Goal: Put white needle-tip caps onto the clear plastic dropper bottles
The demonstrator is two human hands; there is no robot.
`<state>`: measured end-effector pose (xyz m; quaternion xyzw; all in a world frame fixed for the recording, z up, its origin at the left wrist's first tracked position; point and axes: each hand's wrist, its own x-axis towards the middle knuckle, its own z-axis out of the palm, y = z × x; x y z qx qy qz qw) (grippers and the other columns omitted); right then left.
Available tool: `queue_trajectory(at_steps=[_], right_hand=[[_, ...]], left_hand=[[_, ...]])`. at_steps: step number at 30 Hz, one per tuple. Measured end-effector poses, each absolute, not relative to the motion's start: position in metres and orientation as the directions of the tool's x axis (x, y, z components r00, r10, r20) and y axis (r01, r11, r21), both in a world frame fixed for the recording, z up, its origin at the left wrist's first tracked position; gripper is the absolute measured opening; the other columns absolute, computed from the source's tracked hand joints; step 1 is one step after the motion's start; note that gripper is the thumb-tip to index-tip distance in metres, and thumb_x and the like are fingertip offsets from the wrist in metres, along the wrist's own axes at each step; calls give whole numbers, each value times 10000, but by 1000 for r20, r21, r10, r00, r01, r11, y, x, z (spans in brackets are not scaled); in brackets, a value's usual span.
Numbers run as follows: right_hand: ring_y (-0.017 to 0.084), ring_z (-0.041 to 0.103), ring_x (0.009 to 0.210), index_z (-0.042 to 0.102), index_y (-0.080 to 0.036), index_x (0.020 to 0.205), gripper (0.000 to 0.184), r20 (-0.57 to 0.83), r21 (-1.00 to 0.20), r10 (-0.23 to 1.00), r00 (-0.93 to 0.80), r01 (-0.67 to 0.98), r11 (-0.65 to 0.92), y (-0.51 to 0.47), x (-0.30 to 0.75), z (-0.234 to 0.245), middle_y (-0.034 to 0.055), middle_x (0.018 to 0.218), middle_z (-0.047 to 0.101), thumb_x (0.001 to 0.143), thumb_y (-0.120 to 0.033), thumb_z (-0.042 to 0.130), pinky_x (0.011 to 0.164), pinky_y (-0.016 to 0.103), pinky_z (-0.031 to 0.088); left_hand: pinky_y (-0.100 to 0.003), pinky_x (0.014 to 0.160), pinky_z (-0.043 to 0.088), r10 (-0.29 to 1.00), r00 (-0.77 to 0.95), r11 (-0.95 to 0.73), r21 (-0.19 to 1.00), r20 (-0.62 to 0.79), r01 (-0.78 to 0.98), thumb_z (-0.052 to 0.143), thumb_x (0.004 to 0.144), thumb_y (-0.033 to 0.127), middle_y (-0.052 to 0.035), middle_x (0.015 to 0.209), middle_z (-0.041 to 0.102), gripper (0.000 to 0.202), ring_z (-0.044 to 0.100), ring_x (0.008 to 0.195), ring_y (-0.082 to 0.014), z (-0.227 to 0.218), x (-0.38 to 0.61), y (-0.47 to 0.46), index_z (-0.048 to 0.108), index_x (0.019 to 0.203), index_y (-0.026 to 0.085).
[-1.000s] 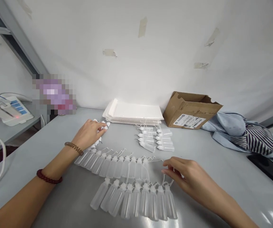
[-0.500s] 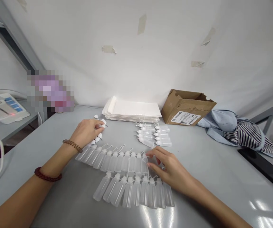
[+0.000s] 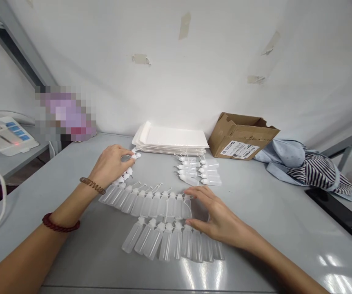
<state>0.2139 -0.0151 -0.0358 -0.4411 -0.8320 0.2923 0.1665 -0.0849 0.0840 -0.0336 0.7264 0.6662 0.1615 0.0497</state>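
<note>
Several small translucent squeeze bottles with white needle-tip caps lie in rows on the grey table [image 3: 270,212]: a near row [image 3: 163,243], a middle row [image 3: 142,202] and a small far cluster [image 3: 199,171]. My left hand [image 3: 110,165] rests at the far left end of the middle row, its fingertips pinched on a small white cap [image 3: 133,156] among a few loose caps. My right hand [image 3: 215,214] lies flat with fingers spread over the right ends of the near and middle rows, touching the bottles.
A stack of white flat bags [image 3: 172,141] lies against the wall. An open cardboard box [image 3: 241,136] stands to its right, then a heap of blue and striped cloth [image 3: 307,169]. A white device with cables [image 3: 6,136] sits on a side table at left.
My right hand has moved left from the bare table onto the right ends of the bottle rows. My left hand has stayed by the loose caps.
</note>
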Motion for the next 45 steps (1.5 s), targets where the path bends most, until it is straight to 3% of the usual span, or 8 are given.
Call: queue_trajectory(at_steps=[15,21,26,31,38,40,42,45], right_hand=[[240,469,1131,452,-221,1222,502,-18,-642,865,-502,668,375,-15,210,-36,79,1190,533,758,-185,642,959,439,428],[228,512,1005,482,-203,1154,466,15,-633,873,-488,671,386,-14,209,-37,74,1063,545,725,-151,656,832,393,482],[225,516,1004,460,-219,1152,496,150,-626,865,-478,631,457,-11,213,-39,62,1053,554,707,-146,666,843,394,484],[259,530,1093,399,-256,1214,534,417,-512,774,-477,580,634,-15,216,-39,89,1148,570,745,-168,638,905,432,480],[254,574,1117,435,-195,1230,546,642,-392,679,-357,608,690,-16,226,-42,133,1206,578,736,-162,664,880,335,528],[235,558,1139,475,-199,1197,522,620,-487,708,-338,542,685,-15,227,-40,118,1216,577,723,-124,678,935,321,493],[215,544,1154,508,-235,1175,488,541,-693,794,-277,388,607,-15,226,-36,85,1222,580,732,-120,679,947,306,477],[201,584,1095,552,-283,1139,398,265,-963,924,-277,-17,271,-18,224,-30,53,1232,589,769,-224,686,895,301,496]], left_hand=[[-425,842,449,976,38,-109,323,216,940,480,773,361,-130,995,662,295,580,984,-314,-29,-79,81,665,875,156],[-418,855,435,970,26,-111,347,240,931,483,774,348,-112,981,663,237,581,980,-302,-26,-74,77,640,840,183],[-379,839,436,969,11,-105,373,245,922,482,768,349,-86,965,670,220,588,950,-281,-22,-70,73,626,838,198],[-294,699,463,954,-14,-115,409,298,905,497,756,392,-36,841,678,274,604,742,-215,-19,-60,62,643,882,197],[-206,446,367,965,-27,-150,637,259,756,521,779,444,-2,700,579,241,531,636,-161,-16,-35,27,646,805,239],[-205,462,367,980,25,-159,695,199,701,544,772,422,0,682,572,214,522,654,-162,-13,-30,21,641,792,232],[-217,515,394,987,104,-164,757,126,633,571,764,387,7,668,577,177,522,657,-158,-10,-24,17,637,784,224],[-238,611,433,970,242,-143,866,26,480,598,766,335,13,683,596,134,527,654,-141,-8,-17,12,640,781,209]])
